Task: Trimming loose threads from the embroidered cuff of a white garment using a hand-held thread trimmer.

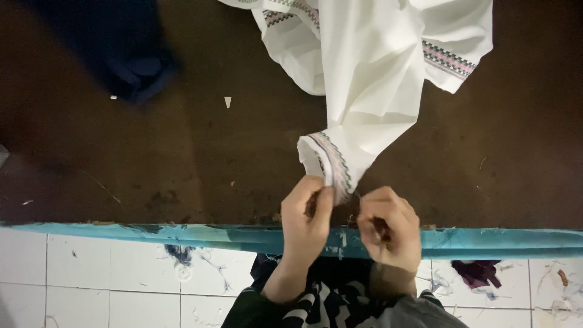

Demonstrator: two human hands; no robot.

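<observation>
Left hand (308,214) pinching the patterned hem of a white garment (370,73), right hand (390,228) curled closed just beside it, holding unclear, cloth spreading away above the hands over a dark brown table (152,164), turquoise table edge (182,234) beneath the wrists, white tiled floor (91,279) below, dark blue cloth (121,48) far up left.

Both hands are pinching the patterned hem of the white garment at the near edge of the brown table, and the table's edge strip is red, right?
Not quite: the edge strip is turquoise blue, not red, as the head view shows. The rest holds: the left hand and right hand both pinch the patterned hem of the white garment at the near edge of the brown table.
</observation>
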